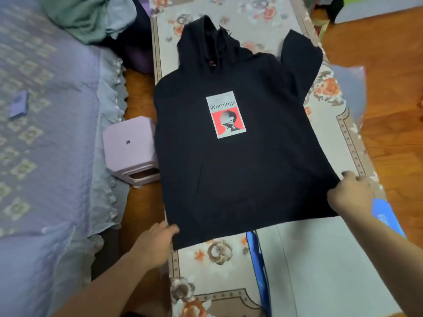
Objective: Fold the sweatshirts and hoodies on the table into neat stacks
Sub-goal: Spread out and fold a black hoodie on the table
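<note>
Spreading black hoodie (240,138) flat on table (231,250), front side up.
Left hand (158,236) and right hand (348,191) pinching hem corners; best pulling evenly outward, removing wrinkles before folding.

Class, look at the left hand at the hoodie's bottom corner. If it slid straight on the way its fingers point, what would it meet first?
The left hand points rightward along the hem, so it would probably meet the black hoodie itself, whose corner it already grips.

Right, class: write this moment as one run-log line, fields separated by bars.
step: spreading black hoodie front-up on table | left hand: grips hem corner | right hand: grips opposite hem corner | folds: none yet
</note>
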